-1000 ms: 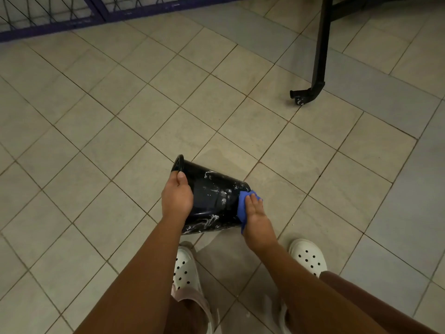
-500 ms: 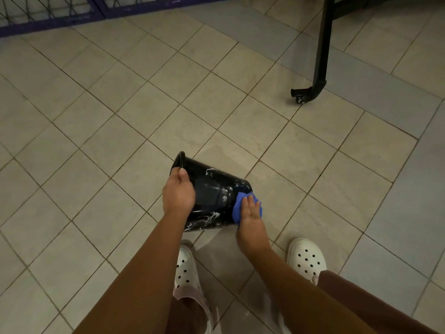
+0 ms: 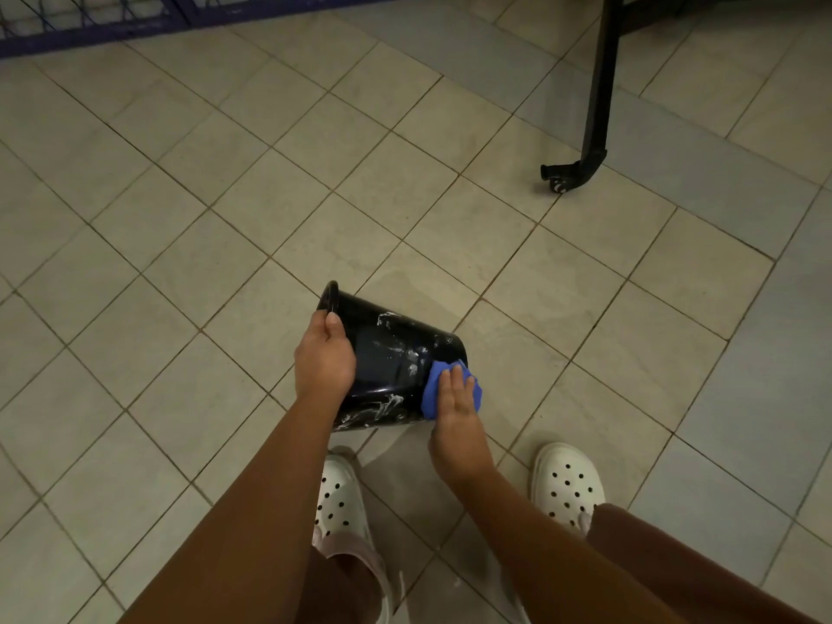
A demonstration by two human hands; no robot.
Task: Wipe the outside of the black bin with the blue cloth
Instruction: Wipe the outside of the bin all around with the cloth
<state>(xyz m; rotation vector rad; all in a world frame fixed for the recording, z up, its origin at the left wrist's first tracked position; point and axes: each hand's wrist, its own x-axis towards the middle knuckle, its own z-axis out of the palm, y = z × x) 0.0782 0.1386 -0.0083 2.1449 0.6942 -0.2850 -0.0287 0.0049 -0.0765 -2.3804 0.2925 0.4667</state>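
The black bin (image 3: 391, 353) is tipped on its side above the tiled floor, its rim up and to the left, its base to the right. White soapy streaks cover its outer wall. My left hand (image 3: 324, 358) grips the bin by the rim end. My right hand (image 3: 457, 398) presses the bunched blue cloth (image 3: 434, 389) flat against the bin's wall near the base. The bin's inside is hidden.
Two white perforated clogs (image 3: 567, 484) stand on the beige tiled floor (image 3: 225, 263) just below the bin. A black metal leg with a small caster (image 3: 585, 159) stands at the upper right. A blue wire fence (image 3: 90, 20) runs along the top left.
My right hand slid the cloth a little to the left along the bin's wall near the base. The bin's rim end tipped slightly higher in my left hand.
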